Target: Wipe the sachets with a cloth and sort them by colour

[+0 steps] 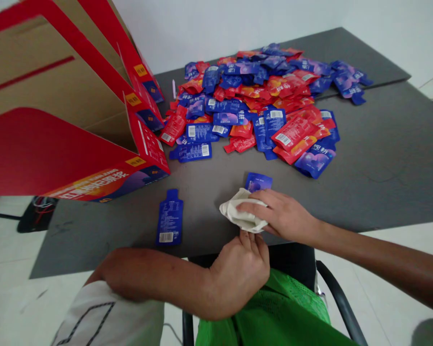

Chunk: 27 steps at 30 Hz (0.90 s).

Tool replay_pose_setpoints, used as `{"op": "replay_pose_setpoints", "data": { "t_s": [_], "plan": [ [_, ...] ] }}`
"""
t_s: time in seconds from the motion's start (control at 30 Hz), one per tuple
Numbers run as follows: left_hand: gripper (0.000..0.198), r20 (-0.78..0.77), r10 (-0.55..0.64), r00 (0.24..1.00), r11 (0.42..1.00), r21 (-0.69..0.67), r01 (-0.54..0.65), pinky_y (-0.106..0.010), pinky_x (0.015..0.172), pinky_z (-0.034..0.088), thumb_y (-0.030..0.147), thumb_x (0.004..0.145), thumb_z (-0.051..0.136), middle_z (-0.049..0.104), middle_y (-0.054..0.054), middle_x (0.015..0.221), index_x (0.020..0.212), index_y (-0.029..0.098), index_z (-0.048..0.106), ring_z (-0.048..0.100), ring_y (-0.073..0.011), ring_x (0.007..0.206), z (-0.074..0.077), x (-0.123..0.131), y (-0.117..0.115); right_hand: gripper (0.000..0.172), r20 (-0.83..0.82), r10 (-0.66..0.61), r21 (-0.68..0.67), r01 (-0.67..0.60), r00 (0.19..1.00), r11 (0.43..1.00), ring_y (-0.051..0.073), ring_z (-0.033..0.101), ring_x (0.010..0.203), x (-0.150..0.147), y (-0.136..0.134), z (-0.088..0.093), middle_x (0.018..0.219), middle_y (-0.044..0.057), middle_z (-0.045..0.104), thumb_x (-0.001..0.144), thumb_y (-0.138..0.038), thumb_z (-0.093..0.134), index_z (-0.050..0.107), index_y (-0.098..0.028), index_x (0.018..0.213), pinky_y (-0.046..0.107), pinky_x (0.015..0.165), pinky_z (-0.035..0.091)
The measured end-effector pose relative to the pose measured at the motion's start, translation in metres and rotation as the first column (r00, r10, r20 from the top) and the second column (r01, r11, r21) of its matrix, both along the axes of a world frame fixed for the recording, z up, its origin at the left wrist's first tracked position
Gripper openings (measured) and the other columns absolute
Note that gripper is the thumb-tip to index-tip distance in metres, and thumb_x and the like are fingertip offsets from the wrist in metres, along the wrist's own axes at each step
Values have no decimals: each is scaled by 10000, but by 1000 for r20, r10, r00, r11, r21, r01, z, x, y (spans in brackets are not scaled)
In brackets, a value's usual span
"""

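My right hand [283, 214] is closed round a folded white cloth [238, 206] near the table's front edge. A blue pouch [259, 181] shows just beyond the cloth, and the rest of it is covered. My left hand [243, 269] is at the table's edge, below the cloth. Its fingers are curled and pressed together against the cloth's lower side; what they grip, if anything, is hidden. Another blue pouch [169, 218] lies flat to the left, cap end away from me, barcode facing up.
A large heap of blue and red pouches [252, 91] covers the back of the grey table [375, 158]. Open red cardboard boxes [94, 163] stand at the left. A thin pale stick [173, 89] is beside the heap. Chair arms [341, 302] flank my lap.
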<state>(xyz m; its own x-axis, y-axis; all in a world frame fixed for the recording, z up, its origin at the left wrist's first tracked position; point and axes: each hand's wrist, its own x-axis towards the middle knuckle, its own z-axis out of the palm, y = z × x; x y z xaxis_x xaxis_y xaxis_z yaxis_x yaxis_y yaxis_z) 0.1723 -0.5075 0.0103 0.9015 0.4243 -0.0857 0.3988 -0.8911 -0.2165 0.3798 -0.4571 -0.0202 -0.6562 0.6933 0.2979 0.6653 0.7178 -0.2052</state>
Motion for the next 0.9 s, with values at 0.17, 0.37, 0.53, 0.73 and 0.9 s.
{"op": "replay_pose_setpoints", "data": {
  "t_s": [0.17, 0.37, 0.53, 0.73, 0.9],
  "plan": [
    [389, 13, -28, 1000, 999, 30, 27, -366, 863, 643, 157, 955, 606, 676, -356, 1266, 1276, -43, 698, 710, -384, 1220, -3, 0, 0, 473, 5, -141, 31, 141, 990, 990, 285, 623, 1150, 28, 44, -13, 1293, 141, 649, 957, -259, 640, 588, -231, 1426, 404, 948, 539],
    [365, -4, -38, 999, 999, 22, 38, -355, 763, 643, 134, 953, 611, 699, -343, 1250, 1264, -42, 688, 728, -382, 1186, 0, -1, 2, 423, 79, -343, 208, 321, 936, 924, 303, 641, 1044, 54, 83, 8, 1214, 155, 664, 987, -303, 627, 633, -210, 1400, 408, 833, 547],
    [146, 126, -24, 992, 996, -78, 34, -296, 599, 554, 174, 1014, 573, 763, -143, 917, 1051, 87, 684, 743, -238, 826, 8, 5, 34, 429, -279, -445, 304, 518, 851, 800, 272, 630, 1141, 54, 76, 32, 1262, 158, 663, 998, -368, 649, 626, -199, 1391, 405, 969, 537],
    [362, 231, 207, 951, 978, -38, -203, -313, 718, 512, 441, 1088, 469, 641, -109, 1057, 1206, 129, 611, 631, -220, 946, 6, 29, 57, 400, -409, -429, 328, 569, 805, 754, 254, 656, 1107, 64, 75, 28, 1209, 150, 701, 973, -372, 687, 650, -199, 1332, 381, 972, 531],
    [678, 196, 358, 913, 933, -31, -359, -344, 788, 522, 720, 974, 507, 593, -113, 1094, 1249, 109, 612, 579, -247, 993, -3, 47, 56, 395, -436, -443, 303, 592, 783, 747, 256, 670, 1077, 67, 74, 26, 1184, 138, 708, 962, -396, 692, 667, -223, 1316, 376, 978, 526]
  ]
}}
